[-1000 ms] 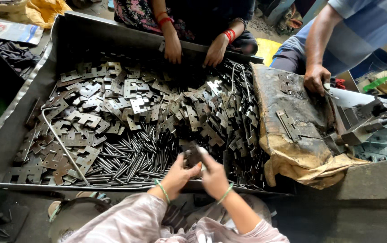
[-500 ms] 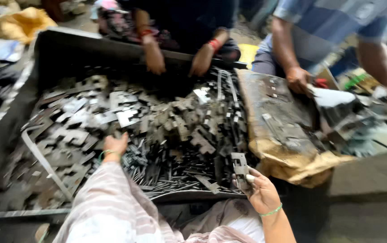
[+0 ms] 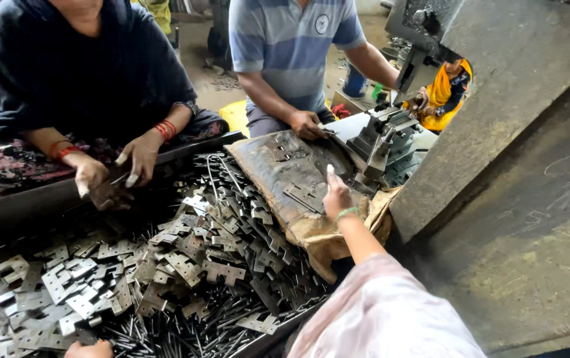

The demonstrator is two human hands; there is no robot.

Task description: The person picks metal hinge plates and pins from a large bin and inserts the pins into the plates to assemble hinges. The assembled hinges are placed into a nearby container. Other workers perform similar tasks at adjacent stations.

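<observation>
Head view: a grimy workshop, with a dark metal tray (image 3: 26,205) heaped with flat punched metal plates (image 3: 185,265) and thin steel pins (image 3: 185,335) along its near edge. Beside the tray, to the right, a worn, oil-stained padded sack (image 3: 285,166), with an assembled hinge (image 3: 305,195) lying on its brown surface. Past it a small grey press (image 3: 381,136), and a big slanted grey machine housing (image 3: 497,99) filling the right side.

Right hand (image 3: 336,195), in a pink sleeve with a green bangle, stretched out over the sack, fingers together and pointing towards the press; touching the hinge just beside it or not, cannot tell. Left hand (image 3: 89,349) barely in view at the bottom edge, resting on the pins, fingers hidden, so grip cannot be told.

Across the tray, a seated person in dark clothes, hands (image 3: 122,169) on the far rim. Next to them a person in a striped shirt, one hand (image 3: 308,124) on the top of the sack.
</observation>
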